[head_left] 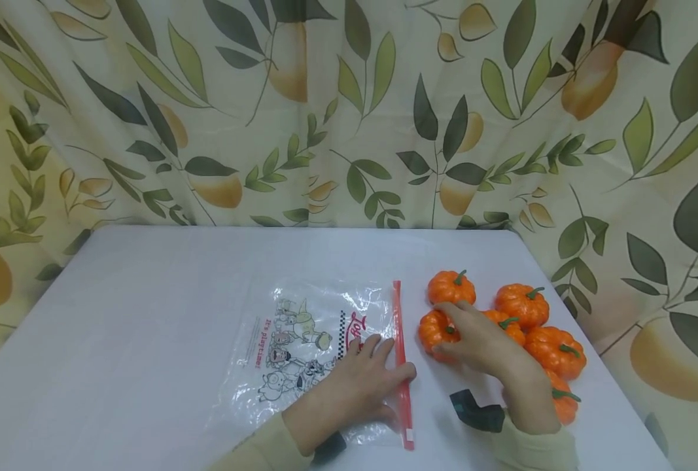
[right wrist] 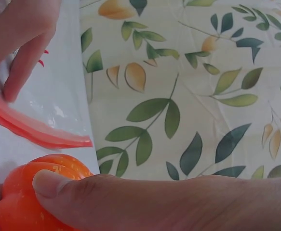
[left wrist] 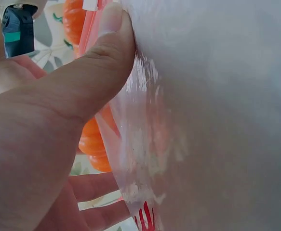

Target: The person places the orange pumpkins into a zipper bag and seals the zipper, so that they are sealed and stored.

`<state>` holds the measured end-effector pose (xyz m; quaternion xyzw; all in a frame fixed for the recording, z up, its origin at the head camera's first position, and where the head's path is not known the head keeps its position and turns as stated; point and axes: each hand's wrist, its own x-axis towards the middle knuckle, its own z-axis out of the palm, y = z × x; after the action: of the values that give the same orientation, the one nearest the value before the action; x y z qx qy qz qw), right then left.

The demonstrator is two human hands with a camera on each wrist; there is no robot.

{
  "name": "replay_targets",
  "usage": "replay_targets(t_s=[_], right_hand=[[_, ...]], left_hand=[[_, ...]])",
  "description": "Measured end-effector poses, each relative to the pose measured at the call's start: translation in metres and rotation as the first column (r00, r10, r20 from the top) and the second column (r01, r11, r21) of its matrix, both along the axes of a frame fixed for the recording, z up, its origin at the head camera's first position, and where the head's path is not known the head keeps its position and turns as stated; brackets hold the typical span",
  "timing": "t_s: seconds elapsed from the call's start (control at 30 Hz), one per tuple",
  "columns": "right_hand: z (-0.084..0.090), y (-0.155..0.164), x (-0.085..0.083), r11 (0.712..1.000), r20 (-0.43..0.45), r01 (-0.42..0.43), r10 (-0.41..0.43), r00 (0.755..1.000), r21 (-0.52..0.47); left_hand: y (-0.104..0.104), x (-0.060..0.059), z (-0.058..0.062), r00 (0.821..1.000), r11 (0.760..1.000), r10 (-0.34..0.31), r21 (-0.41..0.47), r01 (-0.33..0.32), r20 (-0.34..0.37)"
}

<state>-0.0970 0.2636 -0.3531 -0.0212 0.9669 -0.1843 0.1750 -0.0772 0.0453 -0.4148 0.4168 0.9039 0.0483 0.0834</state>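
My left hand (head_left: 357, 386) rests on a clear printed plastic zip bag (head_left: 248, 379), its fingers spread near the red zip strip (head_left: 400, 314). In the left wrist view the thumb (left wrist: 110, 29) lies against the bag film beside the strip, with two straight fingers (left wrist: 94, 186) at the bag's edge. To the right of the strip, my right hand (head_left: 481, 340) grips a small orange toy pumpkin (head_left: 432, 333) with a green stem. The right thumb (right wrist: 53, 185) presses on the pumpkin's side in the right wrist view; the other fingers are hidden there.
More orange pumpkins sit around and behind the right hand, among them one at the back (head_left: 445, 288) and others at the right (head_left: 519, 304). The white table (head_left: 148, 294) ends at a leaf-patterned curtain (head_left: 372, 131).
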Motion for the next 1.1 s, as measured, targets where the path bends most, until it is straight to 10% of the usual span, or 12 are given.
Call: replay_targets(t_s=[0.6, 1.1], right_hand=[[-0.004, -0.004, 0.0, 0.999, -0.039, -0.012, 0.01, 0.999, -0.041], [-0.006, -0.005, -0.003, 0.997, -0.061, -0.026, 0.021, 0.998, -0.076]], left_hand=[[-0.007, -0.011, 0.008, 0.99, 0.991, 0.057, 0.114, -0.072, 0.13], [-0.016, -0.012, 0.004, 0.999, 0.991, 0.029, 0.127, -0.035, 0.046]])
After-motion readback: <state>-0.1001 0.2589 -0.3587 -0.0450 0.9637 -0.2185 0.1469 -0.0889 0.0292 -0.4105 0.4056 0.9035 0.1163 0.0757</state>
